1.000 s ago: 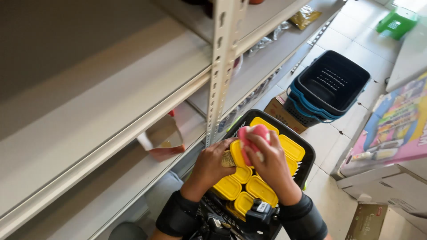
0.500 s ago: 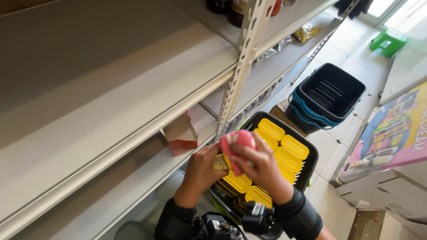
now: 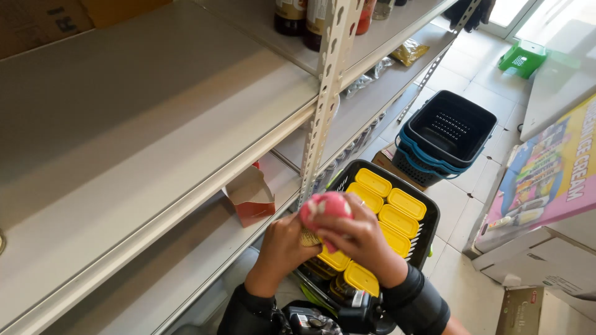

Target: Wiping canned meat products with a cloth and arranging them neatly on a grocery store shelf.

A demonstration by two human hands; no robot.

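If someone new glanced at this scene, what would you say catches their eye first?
Low in the middle, the left hand and right hand share a grip on a small jar with a round pink cap. Just beneath sits a black plastic basket packed with yellow-lidded containers. To the left stretch grey metal shelves, and an empty dark blue basket stands on the tiled floor beyond.

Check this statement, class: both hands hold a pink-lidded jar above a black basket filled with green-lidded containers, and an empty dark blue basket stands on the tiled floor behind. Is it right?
One detail is wrong. The head view shows yellow lids, not green, in the black basket. The rest stands: left hand and right hand hold the pink-lidded jar, and the empty dark blue basket stands on the tiled floor.
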